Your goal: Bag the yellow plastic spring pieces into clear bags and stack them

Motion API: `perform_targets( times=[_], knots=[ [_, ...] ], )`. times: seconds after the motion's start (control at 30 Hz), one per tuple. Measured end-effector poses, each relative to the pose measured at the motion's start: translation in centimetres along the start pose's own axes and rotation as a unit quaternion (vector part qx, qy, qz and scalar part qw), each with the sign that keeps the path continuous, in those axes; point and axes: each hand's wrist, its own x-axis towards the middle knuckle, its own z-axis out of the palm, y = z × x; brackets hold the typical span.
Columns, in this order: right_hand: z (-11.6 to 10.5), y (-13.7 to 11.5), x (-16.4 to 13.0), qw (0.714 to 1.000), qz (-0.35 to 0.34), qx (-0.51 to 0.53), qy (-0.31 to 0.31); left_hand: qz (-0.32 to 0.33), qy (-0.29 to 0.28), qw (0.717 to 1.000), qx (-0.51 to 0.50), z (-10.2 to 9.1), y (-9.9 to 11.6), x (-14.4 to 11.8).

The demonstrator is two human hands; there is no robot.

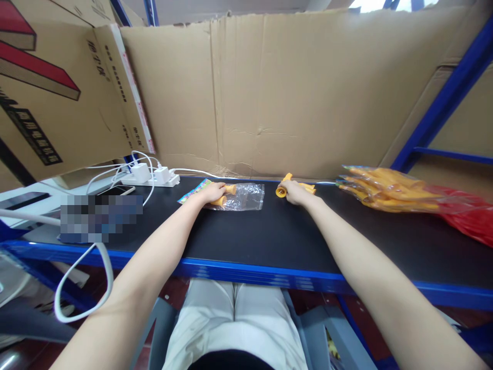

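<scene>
On the black tabletop (246, 231), my left hand (214, 192) lies closed over a clear plastic bag (248, 197) with a colourful printed header (194, 190). Yellow plastic pieces (230, 189) with flared ends poke out from under its fingers; whether they are inside the bag or on top I cannot tell. To the right, my right hand (296, 192) grips a yellow plastic piece (282, 192) with a round, hollow, flared end facing me. More yellow parts show behind that hand, and its fingertips are partly hidden.
Several bagged yellow pieces (389, 187) are piled at the right beside red plastic (470, 210). A white power strip (169, 180) with chargers and cables sits at the back left, near a phone (115, 192). Cardboard (269, 97) walls the back; a blue frame post (442, 97) slants at right.
</scene>
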Motion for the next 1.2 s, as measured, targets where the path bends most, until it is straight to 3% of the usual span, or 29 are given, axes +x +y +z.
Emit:
perform_targets(
  times=[0.1,0.2,0.33,0.43,0.6,0.77,0.87,1.07,1.2],
  knots=[
    [0.1,0.2,0.1,1.000,-0.020,-0.005,0.010,0.003,0.000,1.000,-0.006,0.0,0.0,0.0],
    [0.0,0.4,0.2,0.996,-0.019,0.062,0.068,0.008,-0.002,1.000,-0.005,0.0,0.0,0.0],
    [-0.4,0.1,0.5,0.967,0.006,0.204,0.154,0.012,-0.003,1.000,0.000,0.0,0.1,0.0],
    [-0.7,-0.5,0.8,0.946,0.038,0.269,0.178,0.018,0.000,1.000,-0.006,0.0,0.0,0.0],
    [-0.7,-1.2,0.6,0.951,0.036,0.279,0.132,0.010,0.002,1.000,-0.007,0.2,-0.2,0.1],
    [-0.5,-1.3,0.1,0.986,-0.005,0.160,0.044,0.010,-0.002,1.000,0.003,0.2,-0.2,0.3],
    [-0.6,-1.4,0.0,0.992,-0.034,0.116,0.045,0.009,-0.002,1.000,0.005,0.1,-0.2,0.3],
    [-1.2,-2.7,-0.2,0.981,-0.092,0.162,0.051,0.007,-0.004,1.000,-0.003,0.1,-0.2,0.2],
    [-1.5,-4.3,-0.4,0.980,-0.138,0.137,0.029,0.008,-0.002,1.000,-0.009,0.1,-0.1,0.2]
  ],
)
